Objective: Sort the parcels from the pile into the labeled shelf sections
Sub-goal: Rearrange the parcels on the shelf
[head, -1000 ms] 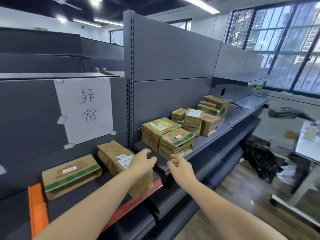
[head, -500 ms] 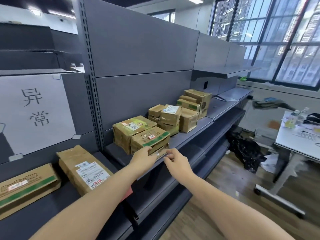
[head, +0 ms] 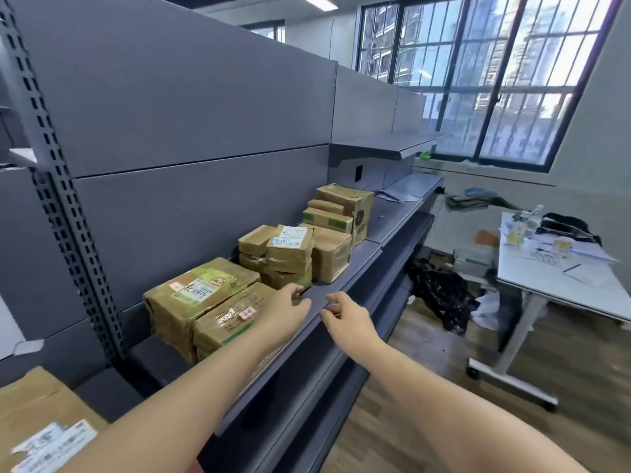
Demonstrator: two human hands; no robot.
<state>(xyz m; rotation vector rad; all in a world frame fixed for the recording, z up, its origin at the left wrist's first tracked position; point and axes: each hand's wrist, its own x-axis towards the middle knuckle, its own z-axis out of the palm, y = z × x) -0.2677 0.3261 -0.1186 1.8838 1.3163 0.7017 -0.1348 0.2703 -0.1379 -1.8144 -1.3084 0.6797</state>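
Though taped, brown labelled parcels [head: 218, 302]

Two hands [head: 286, 312], one white table [head: 560, 285], and about eleven brown parcels [head: 201, 288].

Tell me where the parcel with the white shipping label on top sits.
Head view, mid-shelf: the white-labelled parcel tops the small stack, right of the green-labelled parcel.

Both arms outstretched; left hand [head: 286, 310], right hand [head: 348, 320] loosely curled, empty.
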